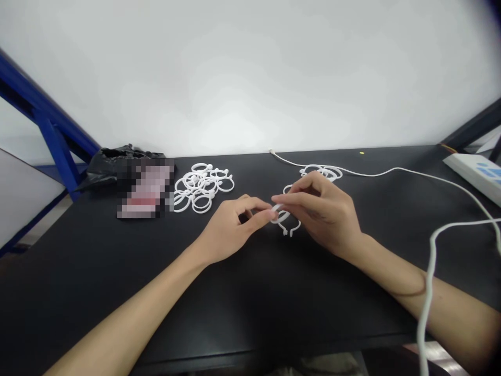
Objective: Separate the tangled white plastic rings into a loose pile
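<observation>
Between my two hands is a white plastic ring, which looks like a shower curtain ring. My left hand pinches its left side with thumb and index finger. The fingers of my right hand close on its upper right side and partly hide it. Just below and behind my right fingers, an open white ring shows its two separated ends on the black table. Whether it touches my hand, I cannot tell. To the left lies a pile of similar rings, many with small knobs.
More white rings lie behind my right hand. A crumpled black plastic bag and a pixelated pinkish item are at the left. A white cable loops over my right forearm's side, near a white box.
</observation>
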A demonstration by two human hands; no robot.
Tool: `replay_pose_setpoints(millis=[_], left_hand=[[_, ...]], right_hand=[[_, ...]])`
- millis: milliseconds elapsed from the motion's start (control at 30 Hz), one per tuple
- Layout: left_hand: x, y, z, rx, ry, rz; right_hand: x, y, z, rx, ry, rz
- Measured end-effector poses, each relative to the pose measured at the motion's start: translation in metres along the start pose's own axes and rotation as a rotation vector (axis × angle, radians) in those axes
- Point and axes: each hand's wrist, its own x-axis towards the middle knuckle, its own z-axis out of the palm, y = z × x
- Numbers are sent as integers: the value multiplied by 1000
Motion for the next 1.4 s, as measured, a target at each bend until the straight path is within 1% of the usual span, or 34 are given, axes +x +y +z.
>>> replay_pose_setpoints(millis=[67,133,200,233,300,367,433,467,533,600,700,800,900,1000,1067,1200,1400], left_hand=[[-1,2,1,-40,-48,-24],[-1,4,2,-84,-65,-26],[-2,4,4,-75,-48,5],[-2,4,6,-35,-24,37],[-3,2,9,101,34,152],[-3,-1,12,256,86,311],[-3,-4,13,360,132,452],[-3,-5,13,390,159,497],[-3,-7,12,423,210,542],[-3,-6,10,439,240,548],[-3,-6,8,457,244,522],[-3,-6,9,475,248,509],[-4,-9,11,501,247,525],[-4,-10,11,544,250,547],[-4,-10,10,568,254,557],[-4,-9,8,603,261,548],[-4,-9,9,634,234,535]], right_hand=[[1,-2,0,-12,18,7],[2,-3,-1,0,12,26],[2,-4,-2,44,-14,75],[2,-4,-2,75,-34,111],[2,-3,-3,147,-93,186],[2,-1,-3,217,-166,255],[1,1,-3,251,-217,320],[1,1,-3,263,-229,357],[0,2,-2,303,-227,433],[-1,2,-2,370,-213,484],[-2,1,-3,439,-214,473],[-2,2,-3,435,-233,431],[-1,2,-3,390,-229,416],[0,2,-2,347,-212,427],[0,1,-1,368,-210,443],[-1,2,2,431,-209,462],[-2,2,5,399,-202,446]])
